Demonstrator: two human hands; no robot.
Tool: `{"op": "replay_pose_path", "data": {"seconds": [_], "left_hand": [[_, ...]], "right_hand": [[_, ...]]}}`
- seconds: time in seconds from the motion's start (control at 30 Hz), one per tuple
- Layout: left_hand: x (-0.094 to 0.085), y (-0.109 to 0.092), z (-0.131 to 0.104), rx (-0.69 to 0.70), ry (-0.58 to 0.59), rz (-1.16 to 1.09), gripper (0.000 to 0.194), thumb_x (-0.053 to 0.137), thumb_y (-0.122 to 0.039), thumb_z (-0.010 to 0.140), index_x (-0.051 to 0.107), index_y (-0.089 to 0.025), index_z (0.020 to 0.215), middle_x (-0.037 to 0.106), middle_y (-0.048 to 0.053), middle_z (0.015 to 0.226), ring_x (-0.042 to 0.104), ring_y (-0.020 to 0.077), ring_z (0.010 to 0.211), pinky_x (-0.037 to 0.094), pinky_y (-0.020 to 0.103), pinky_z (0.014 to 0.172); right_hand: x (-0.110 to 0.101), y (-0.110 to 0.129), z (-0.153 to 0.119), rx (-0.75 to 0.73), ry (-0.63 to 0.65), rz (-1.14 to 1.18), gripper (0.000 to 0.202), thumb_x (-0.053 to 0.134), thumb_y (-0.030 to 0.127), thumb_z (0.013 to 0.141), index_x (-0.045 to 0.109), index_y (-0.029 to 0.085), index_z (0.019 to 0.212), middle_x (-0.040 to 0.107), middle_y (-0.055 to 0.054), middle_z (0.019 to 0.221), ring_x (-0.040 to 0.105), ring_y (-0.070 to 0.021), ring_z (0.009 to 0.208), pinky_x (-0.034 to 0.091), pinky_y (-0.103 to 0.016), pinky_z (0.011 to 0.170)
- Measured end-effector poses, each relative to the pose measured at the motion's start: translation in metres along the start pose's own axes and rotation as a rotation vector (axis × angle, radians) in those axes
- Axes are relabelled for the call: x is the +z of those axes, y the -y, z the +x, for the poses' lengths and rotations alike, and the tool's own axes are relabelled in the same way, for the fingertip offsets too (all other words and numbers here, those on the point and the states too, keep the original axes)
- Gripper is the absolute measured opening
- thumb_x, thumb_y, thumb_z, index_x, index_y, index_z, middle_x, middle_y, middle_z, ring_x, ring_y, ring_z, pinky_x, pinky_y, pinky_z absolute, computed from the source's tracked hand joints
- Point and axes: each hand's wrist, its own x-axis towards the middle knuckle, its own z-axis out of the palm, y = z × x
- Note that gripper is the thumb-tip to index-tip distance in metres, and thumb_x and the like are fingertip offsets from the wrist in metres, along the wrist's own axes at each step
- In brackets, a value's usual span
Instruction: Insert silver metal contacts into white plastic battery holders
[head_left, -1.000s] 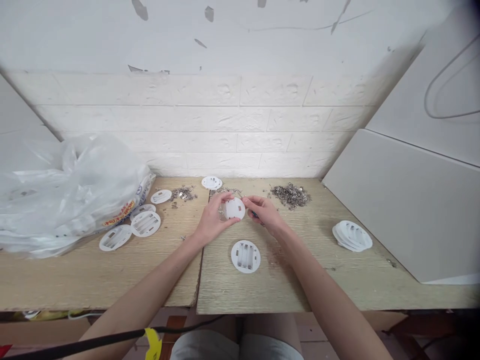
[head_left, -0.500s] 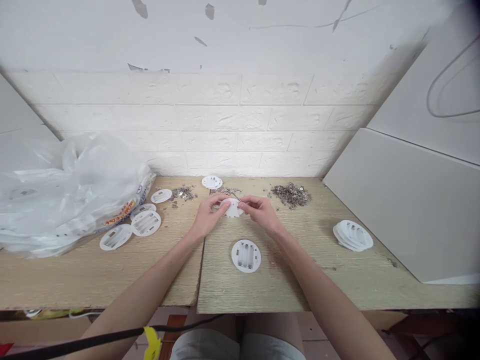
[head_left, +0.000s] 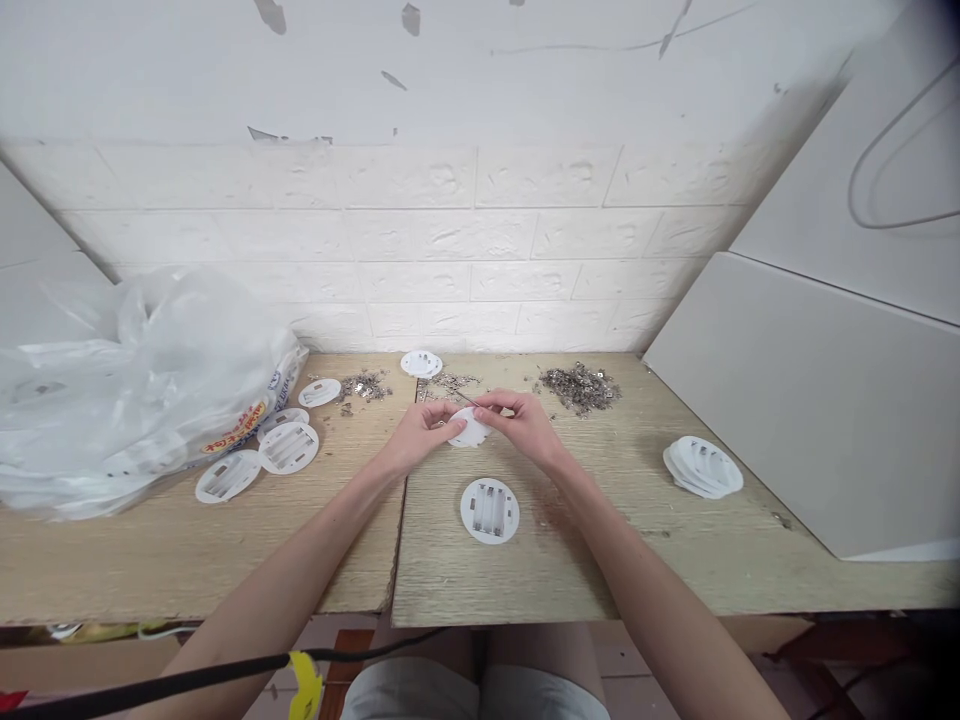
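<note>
Over the middle of the table, my left hand pinches the left edge of a round white plastic battery holder. The disc is tilted, and its battery slots are hidden from me. My right hand is closed on a thin metal tool at the disc's upper right edge; its exact kind is too small to make out. Nearer to me, a second battery holder lies flat with its slots facing up. Small metal contact pieces are scattered just behind my hands.
A larger heap of metal pieces lies at the back right, a smaller one at the back left. Stacked discs sit on the right. Several discs lie beside a clear plastic bag. White panels stand at the right.
The held disc has tipped and come slightly lower, showing more of its plain white face. The thin tool now lies flatter across its upper edge. Both hands keep their hold.
</note>
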Motion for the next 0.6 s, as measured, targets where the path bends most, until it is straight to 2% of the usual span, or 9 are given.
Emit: {"op": "replay_pose_path", "data": {"seconds": [0.2,0.4,0.6], "left_hand": [[0.0039,0.0005,-0.0004,-0.003,-0.028,-0.012,0.02,0.07,-0.029,0.067,0.065,-0.013,0.077,0.067,0.002,0.074,0.058,0.0115,0.066,0.045,0.023,0.065],[0.0069,0.0013,-0.0019,0.059,-0.094,0.111,0.009,0.065,-0.019,0.064,0.062,-0.013,0.07,0.062,0.0,0.071,0.055,0.0105,0.064,0.043,0.022,0.061],[0.0084,0.0046,-0.0027,0.14,-0.149,0.252,0.008,0.063,-0.019,0.063,0.064,-0.013,0.068,0.06,0.001,0.068,0.055,0.0119,0.066,0.046,0.024,0.064]], "right_hand": [[0.001,0.003,-0.0018,-0.007,0.048,-0.053,0.023,0.065,0.037,0.076,0.074,0.018,0.086,0.066,-0.006,0.084,0.057,-0.0172,0.076,0.042,-0.029,0.065],[0.0029,0.0053,-0.0031,-0.01,0.052,-0.086,0.021,0.065,0.035,0.076,0.075,0.018,0.085,0.06,-0.003,0.076,0.053,-0.0152,0.071,0.039,-0.028,0.065],[0.0051,0.0009,-0.0015,-0.038,0.037,-0.071,0.017,0.064,0.03,0.075,0.074,0.017,0.082,0.055,-0.001,0.067,0.049,-0.0134,0.067,0.037,-0.027,0.064]]}}
